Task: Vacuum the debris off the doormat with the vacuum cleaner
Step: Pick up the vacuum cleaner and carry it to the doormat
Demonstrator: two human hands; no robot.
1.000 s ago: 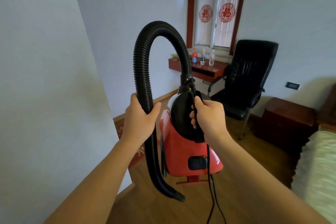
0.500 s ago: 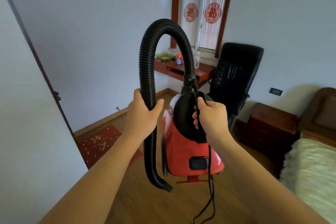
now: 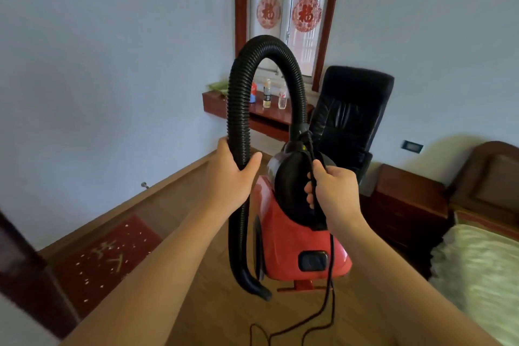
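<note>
A red vacuum cleaner with a black top hangs in the air in front of me. My right hand grips its top handle together with the black power cord, which trails down to the floor. My left hand is closed around the ribbed black hose, which arches up over the body. The hose nozzle dangles low beside the body. The red doormat, sprinkled with small white debris, lies on the wooden floor at lower left.
A dark door edge stands at the far left beside the mat. A black office chair and a red wall shelf with bottles sit under the window. A wooden nightstand and a bed are on the right.
My view has come past the left wall and door, so the doormat has come fully into sight at lower left. Both hands keep the same hold on the hose and the vacuum.
</note>
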